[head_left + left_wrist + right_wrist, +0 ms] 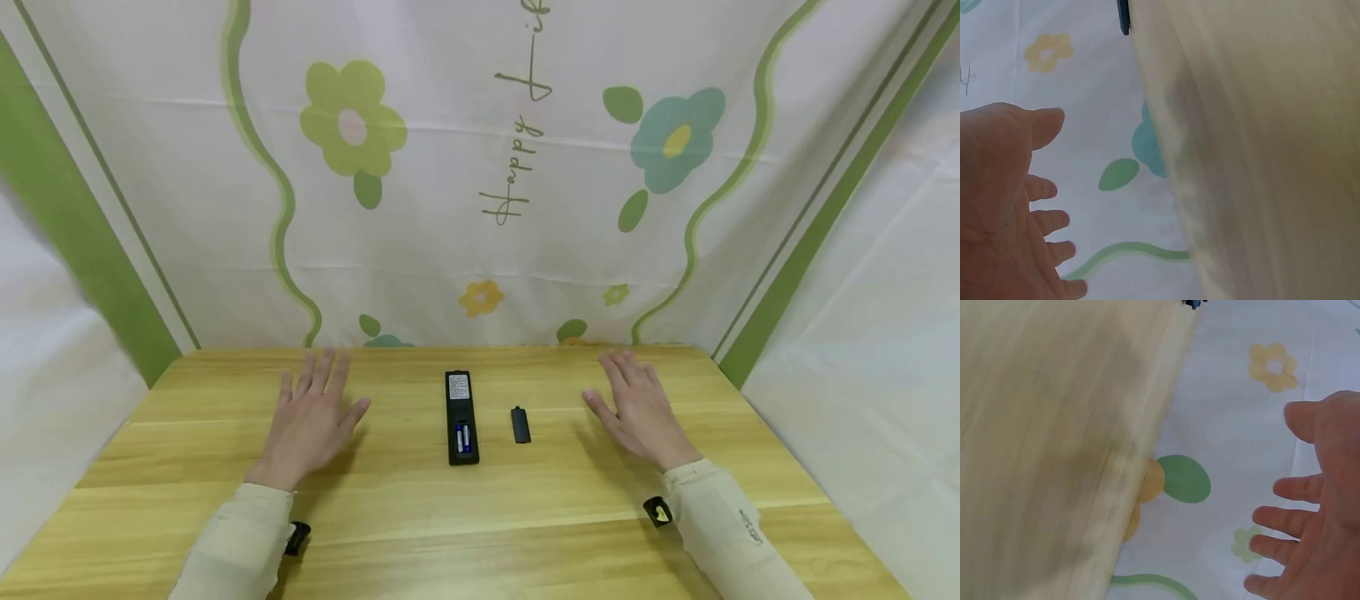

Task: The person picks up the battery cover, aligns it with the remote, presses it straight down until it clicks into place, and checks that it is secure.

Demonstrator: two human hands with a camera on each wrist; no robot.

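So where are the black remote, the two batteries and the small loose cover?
Black remote [461,410], head view: middle of its back.
Two batteries [467,438], head view: one battery's side.
Small loose cover [521,425], head view: middle of its face.

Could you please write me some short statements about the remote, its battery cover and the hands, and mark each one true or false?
1. The remote control lies back side up on the wooden table. True.
2. Something is being held. False: the left hand and the right hand are both empty.
3. Two batteries sit in the remote control. True.
4. In the head view, the battery cover lies to the right of the remote control. True.
5. The battery cover hides the batteries. False: it lies apart, leaving them exposed.
6. The left hand touches the remote control. False: bare table separates them.
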